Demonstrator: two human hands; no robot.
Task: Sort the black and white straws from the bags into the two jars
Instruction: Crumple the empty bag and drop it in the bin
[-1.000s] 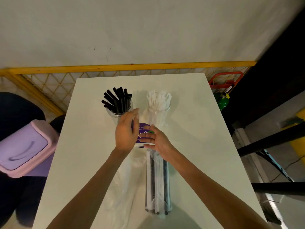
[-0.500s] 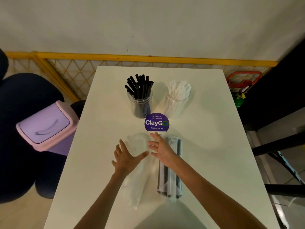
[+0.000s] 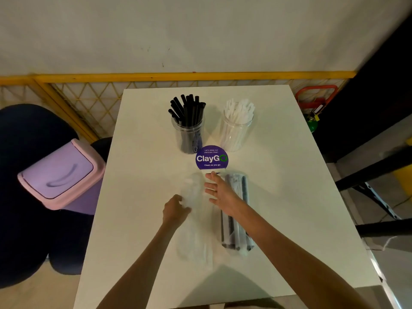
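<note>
Nearest, two bags lay lengthwise on the table point(image 3: 138, 197). The left grip point(image 3: 175, 211) had its fingers curled into the empty bag point(image 3: 192, 237), at seven o'clock from the sticker point(image 3: 211, 157). The right grip point(image 3: 221, 194) was spread flat, holding nothing, over the full bag point(image 3: 236, 248) at five o'clock. Its film looked thin, limp and slippery, and the straws point(image 3: 245, 192) inside light and stiff. I would pinch it at the mouth. Beyond, at eleven and one, stood the black jar point(image 3: 188, 132) and the white jar point(image 3: 236, 130).
</note>
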